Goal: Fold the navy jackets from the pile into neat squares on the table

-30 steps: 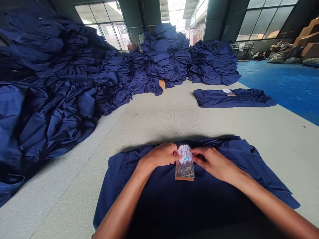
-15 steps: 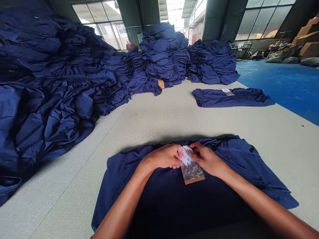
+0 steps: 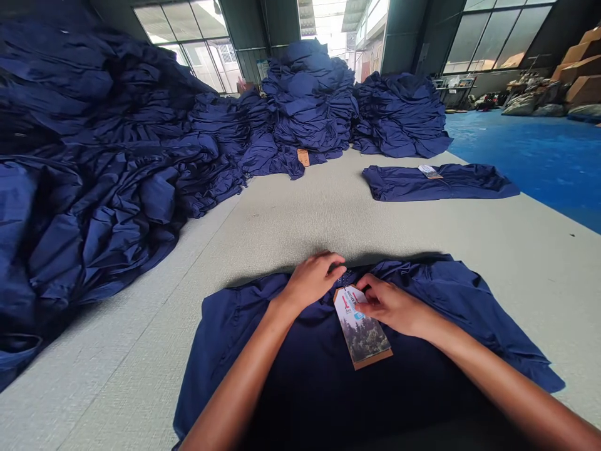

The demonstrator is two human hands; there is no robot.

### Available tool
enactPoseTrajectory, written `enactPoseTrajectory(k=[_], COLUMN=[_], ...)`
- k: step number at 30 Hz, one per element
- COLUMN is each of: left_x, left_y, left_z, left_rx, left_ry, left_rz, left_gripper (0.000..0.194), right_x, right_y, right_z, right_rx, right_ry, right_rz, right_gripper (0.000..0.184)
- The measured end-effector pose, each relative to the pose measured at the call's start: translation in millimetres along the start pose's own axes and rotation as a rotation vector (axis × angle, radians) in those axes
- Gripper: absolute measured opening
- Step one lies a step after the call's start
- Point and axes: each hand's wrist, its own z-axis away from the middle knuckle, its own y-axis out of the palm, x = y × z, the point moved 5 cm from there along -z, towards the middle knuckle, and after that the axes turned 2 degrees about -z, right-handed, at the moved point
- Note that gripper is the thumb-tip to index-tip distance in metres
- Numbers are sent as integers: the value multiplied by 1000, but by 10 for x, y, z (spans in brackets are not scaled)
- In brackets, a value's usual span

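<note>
A folded navy garment (image 3: 235,338) lies in front of me on the pale table. On its middle rests a hang tag (image 3: 364,332) printed with trees and lettering, backed by a brown card. My right hand (image 3: 389,305) touches the tag's upper right side, thumb on its face and fingers curled near the top edge. Just to the left, my left hand (image 3: 315,279) hovers at the garment's upper edge, thumb and fingers apart with nothing between them. The tag's upper end lies close to the garment's gathered edge.
Another folded navy garment (image 3: 441,185) with its own tag lies farther back on the table (image 3: 291,216). Big heaps of navy garments (image 3: 94,156) fill the left, and taller stacks (image 3: 310,106) stand behind. Blue floor (image 3: 521,141) and cardboard boxes (image 3: 582,72) are at the right.
My left hand has let go of the tag and moved up and left, its fingers spreading. The tag has shifted slightly toward me, with my right hand still at it.
</note>
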Motion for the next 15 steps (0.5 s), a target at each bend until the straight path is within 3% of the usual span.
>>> enactPoseTrajectory(k=[3, 6, 15], left_x=[27, 53, 143], left_y=[222, 348, 427], left_z=[-49, -77, -94], left_rx=[57, 12, -38], left_ry=[-20, -75, -166], left_rz=[-47, -80, -24], left_gripper=[33, 29, 31], right_x=[42, 69, 36], right_y=[-7, 1, 52], right_z=[31, 51, 41], right_rx=[-2, -9, 11], right_ry=[-16, -35, -58], right_rz=[13, 38, 97], right_gripper=[12, 14, 7])
